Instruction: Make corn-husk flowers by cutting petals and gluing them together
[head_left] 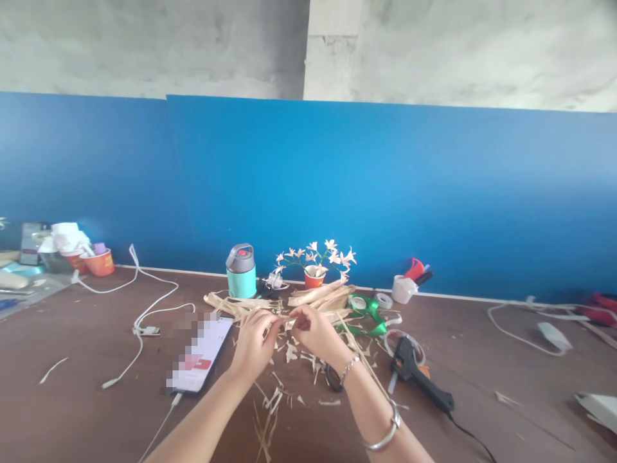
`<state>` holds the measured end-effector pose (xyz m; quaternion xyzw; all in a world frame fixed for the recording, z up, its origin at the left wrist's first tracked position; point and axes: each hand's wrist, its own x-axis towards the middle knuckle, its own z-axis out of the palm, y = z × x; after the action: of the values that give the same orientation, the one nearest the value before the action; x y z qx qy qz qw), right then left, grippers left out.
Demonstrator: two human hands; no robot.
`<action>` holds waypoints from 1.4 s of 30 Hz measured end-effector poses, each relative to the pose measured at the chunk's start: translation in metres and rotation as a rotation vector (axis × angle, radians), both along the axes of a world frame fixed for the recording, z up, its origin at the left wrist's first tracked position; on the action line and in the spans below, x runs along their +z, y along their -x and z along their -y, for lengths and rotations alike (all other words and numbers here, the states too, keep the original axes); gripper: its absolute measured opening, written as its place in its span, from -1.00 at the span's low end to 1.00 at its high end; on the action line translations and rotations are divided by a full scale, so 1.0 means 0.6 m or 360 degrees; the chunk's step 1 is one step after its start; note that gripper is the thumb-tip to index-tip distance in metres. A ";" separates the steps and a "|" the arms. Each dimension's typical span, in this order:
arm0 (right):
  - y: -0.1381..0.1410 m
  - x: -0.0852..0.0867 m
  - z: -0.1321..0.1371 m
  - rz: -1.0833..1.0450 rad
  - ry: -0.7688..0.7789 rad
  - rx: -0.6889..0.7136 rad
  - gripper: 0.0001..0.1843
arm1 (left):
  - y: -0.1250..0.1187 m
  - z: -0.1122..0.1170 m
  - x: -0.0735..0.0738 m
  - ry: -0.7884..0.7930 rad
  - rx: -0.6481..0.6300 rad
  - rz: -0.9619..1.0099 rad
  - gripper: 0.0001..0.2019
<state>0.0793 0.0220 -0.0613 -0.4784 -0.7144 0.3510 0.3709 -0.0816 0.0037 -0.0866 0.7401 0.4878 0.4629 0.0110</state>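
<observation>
My left hand (pixel 254 341) and my right hand (pixel 313 331) meet over the brown table (pixel 96 411), both pinched on a thin pale straw strip (pixel 285 319) stretched between their fingertips. Straw scraps (pixel 277 399) lie scattered under and in front of my hands. A bundle of dried pale leaves (pixel 321 294) lies just beyond them. Behind it stands a small orange pot of pale handmade flowers (pixel 315 260). My right wrist wears a beaded bracelet and a silver bangle.
A phone (pixel 202 354) on a white cable lies left of my hands. A black glue gun (pixel 417 373) lies to the right, with green ribbon (pixel 369 312) and tape rolls behind. A teal flask (pixel 241 271), white cup with tools (pixel 403 287), red bowls (pixel 99 262).
</observation>
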 end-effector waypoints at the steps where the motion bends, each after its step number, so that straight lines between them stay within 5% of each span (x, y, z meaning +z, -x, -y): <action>1: -0.001 0.001 0.000 0.0007 -0.0007 -0.0009 -0.69 | 0.000 -0.001 0.000 0.0005 -0.0008 0.0022 -0.79; 6: 0.002 0.009 0.007 0.0058 -0.0039 0.0091 -0.60 | -0.004 -0.001 0.000 0.0101 -0.0091 0.0088 -0.77; 17: 0.001 0.010 0.011 0.0526 -0.0603 0.0021 -0.78 | -0.007 -0.001 0.001 0.0164 -0.0104 0.0125 -0.75; 28: -0.004 0.004 0.005 0.0483 -0.0613 -0.0022 -0.84 | -0.004 -0.002 0.001 0.0142 -0.0025 0.0148 -0.74; 35: -0.006 0.002 0.001 0.0389 -0.0490 -0.0050 -0.71 | 0.000 -0.006 -0.004 0.0116 0.0000 0.0206 -0.76; 42: -0.011 0.006 -0.003 0.0428 -0.0499 -0.0123 -0.86 | 0.005 -0.010 -0.011 0.0056 0.0056 0.0168 -0.79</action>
<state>0.0860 0.0240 -0.0575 -0.4844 -0.7845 0.1540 0.3552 -0.0846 0.0099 -0.0930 0.7056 0.5074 0.4929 0.0416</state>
